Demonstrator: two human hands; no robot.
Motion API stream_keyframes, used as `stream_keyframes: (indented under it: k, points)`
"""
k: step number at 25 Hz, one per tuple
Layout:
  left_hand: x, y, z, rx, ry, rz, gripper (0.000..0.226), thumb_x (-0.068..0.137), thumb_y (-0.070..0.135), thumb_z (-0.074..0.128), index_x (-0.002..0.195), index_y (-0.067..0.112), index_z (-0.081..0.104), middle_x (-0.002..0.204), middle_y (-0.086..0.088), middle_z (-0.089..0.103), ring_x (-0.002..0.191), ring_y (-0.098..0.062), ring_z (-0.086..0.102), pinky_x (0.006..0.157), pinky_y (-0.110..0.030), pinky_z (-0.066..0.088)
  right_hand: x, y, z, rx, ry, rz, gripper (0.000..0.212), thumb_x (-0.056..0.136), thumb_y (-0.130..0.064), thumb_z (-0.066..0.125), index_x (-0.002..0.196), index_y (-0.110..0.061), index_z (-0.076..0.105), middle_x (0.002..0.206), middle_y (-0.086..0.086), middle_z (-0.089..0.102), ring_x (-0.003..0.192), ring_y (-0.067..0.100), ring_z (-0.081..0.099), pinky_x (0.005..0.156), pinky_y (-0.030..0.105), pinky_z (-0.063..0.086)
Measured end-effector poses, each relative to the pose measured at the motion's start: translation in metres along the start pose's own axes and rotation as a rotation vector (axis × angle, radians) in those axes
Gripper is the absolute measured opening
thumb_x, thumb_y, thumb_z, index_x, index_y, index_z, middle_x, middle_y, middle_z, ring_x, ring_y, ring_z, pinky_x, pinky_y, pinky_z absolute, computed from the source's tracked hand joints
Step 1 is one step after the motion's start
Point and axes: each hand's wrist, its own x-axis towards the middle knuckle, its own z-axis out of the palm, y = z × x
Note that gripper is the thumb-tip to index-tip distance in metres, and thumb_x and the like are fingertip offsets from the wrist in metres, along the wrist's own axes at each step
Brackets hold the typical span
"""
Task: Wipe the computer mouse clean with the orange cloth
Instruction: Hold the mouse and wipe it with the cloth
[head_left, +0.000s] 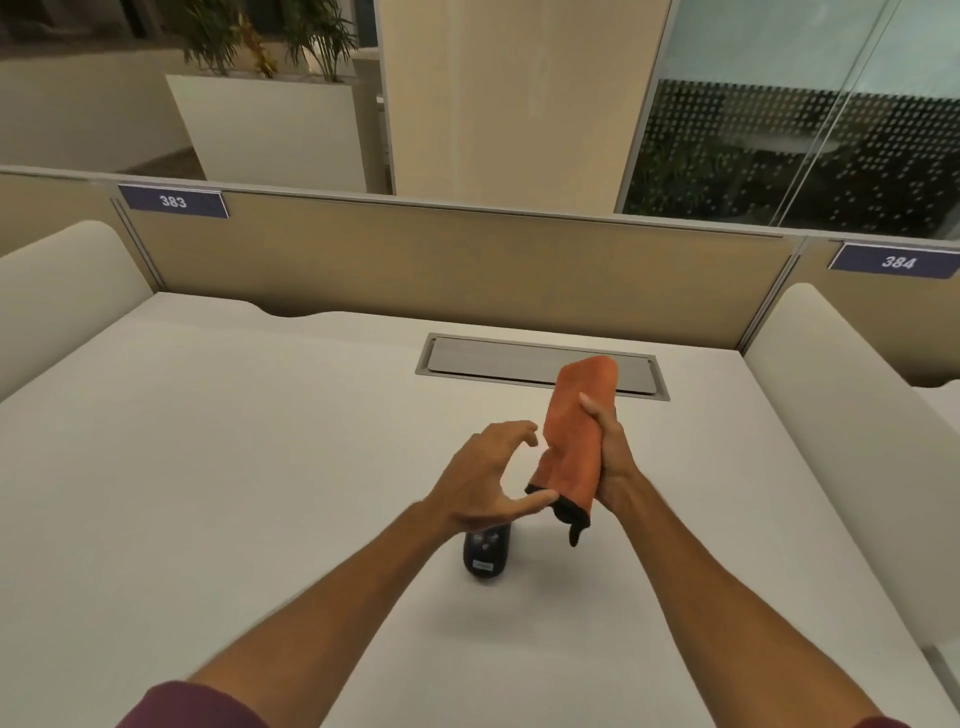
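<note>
Desk (260, 467): white, bare over most of its top, bounded at the back by a tan partition (467, 260) with number plates 383 (173, 201) and 384 (897, 261).
Cable hatch (493, 358): grey, set flush into the desk near the back edge, lid down.
Mouse (485, 558): dark, lay on the desk near the middle, underside up with a small label showing; partly hidden beneath the left wrist, touched by neither hand.
Cloth (574, 441): orange with dark edging, folded, held upright above the desk, its lower corner hanging free.
Right hand (608, 447): clenched round the cloth's middle, thumb across the front.
Left hand (485, 478): released and empty, fingers spread and curved, thumb tip just beside the cloth's lower edge; contact could not be judged.
Sleeves (192, 709): maroon, at the lower frame edge.
</note>
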Motion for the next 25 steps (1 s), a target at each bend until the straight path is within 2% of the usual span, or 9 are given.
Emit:
stream_keyframes:
  k: [4,6,8,10,13,17,20,22,25]
  points:
    - [-0.037,-0.039,0.012,0.029,-0.207,-0.238,0.1,0.069,0.072,0.068,0.149,0.029,0.027,0.158,0.007,0.028,0.143,-0.015,0.029,0.117,-0.038,0.029,-0.005,0.014,-0.016,-0.528,0.058,-0.125,0.069,0.079,-0.043,0.066,0.138,-0.029,0.032,0.131,0.008,0.05,0.1,0.025,0.06,0.073,0.037,0.056]
    - [-0.049,-0.051,0.02,0.019,-0.302,-0.272,0.113,0.064,0.073,0.071,0.152,0.03,0.016,0.161,0.008,0.02,0.146,-0.015,0.023,0.12,-0.038,0.02,-0.008,0.025,-0.023,-0.795,0.063,-0.152,0.075,0.076,-0.05,0.064,0.14,-0.035,0.028,0.132,0.004,0.045,0.102,0.025,0.057,0.079,0.037,0.054]
    - [-0.056,-0.059,0.027,0.006,-0.365,-0.296,0.12,0.061,0.073,0.073,0.153,0.028,0.011,0.161,0.007,0.016,0.147,-0.015,0.018,0.122,-0.038,0.012,-0.015,0.034,-0.025,-1.014,0.041,-0.163,0.076,0.073,-0.056,0.062,0.139,-0.04,0.027,0.129,0.002,0.04,0.102,0.025,0.054,0.081,0.035,0.05]
    - [-0.061,-0.066,0.032,-0.007,-0.402,-0.321,0.124,0.06,0.073,0.074,0.153,0.026,0.007,0.162,0.006,0.013,0.148,-0.016,0.015,0.122,-0.038,0.006,-0.024,0.041,-0.021,-1.171,0.017,-0.146,0.07,0.077,-0.053,0.062,0.137,-0.043,0.028,0.124,0.001,0.034,0.098,0.024,0.051,0.081,0.034,0.047]
    - [-0.063,-0.072,0.037,-0.041,-0.398,-0.332,0.125,0.059,0.073,0.075,0.154,0.025,0.008,0.161,0.005,0.016,0.147,-0.016,0.019,0.123,-0.041,0.006,-0.036,0.06,-0.012,-1.379,0.017,-0.158,0.067,0.076,-0.054,0.059,0.135,-0.046,0.029,0.125,0.003,0.034,0.101,0.027,0.052,0.09,0.042,0.049]
    - [-0.063,-0.074,0.041,-0.162,-0.339,-0.253,0.106,0.059,0.072,0.076,0.145,0.038,0.023,0.144,0.02,0.041,0.131,-0.003,0.041,0.12,-0.048,0.011,-0.042,0.082,0.0,-1.47,0.007,-0.201,0.066,0.072,-0.054,0.052,0.133,-0.048,0.029,0.132,0.004,0.034,0.112,0.03,0.051,0.099,0.051,0.043]
    - [-0.068,-0.076,0.044,-0.174,-0.318,-0.239,0.099,0.063,0.071,0.075,0.143,0.036,0.027,0.141,0.022,0.042,0.129,0.0,0.042,0.12,-0.046,0.008,-0.042,0.09,0.005,-1.512,-0.009,-0.22,0.064,0.076,-0.061,0.052,0.134,-0.05,0.027,0.139,0.003,0.032,0.118,0.03,0.048,0.102,0.052,0.039]
    - [-0.07,-0.077,0.047,-0.162,-0.304,-0.228,0.096,0.065,0.071,0.073,0.142,0.033,0.03,0.141,0.02,0.043,0.129,0.0,0.042,0.121,-0.044,0.008,-0.042,0.096,0.007,-1.502,0.002,-0.213,0.064,0.079,-0.073,0.044,0.136,-0.05,0.027,0.145,0.002,0.029,0.124,0.03,0.045,0.105,0.053,0.035]
    - [-0.072,-0.077,0.049,-0.139,-0.281,-0.222,0.096,0.066,0.071,0.071,0.142,0.03,0.031,0.142,0.016,0.043,0.13,-0.002,0.041,0.122,-0.04,0.006,-0.04,0.106,0.008,-1.43,0.03,-0.247,0.061,0.082,-0.076,0.033,0.137,-0.048,0.03,0.15,0.001,0.026,0.129,0.029,0.042,0.107,0.054,0.032]
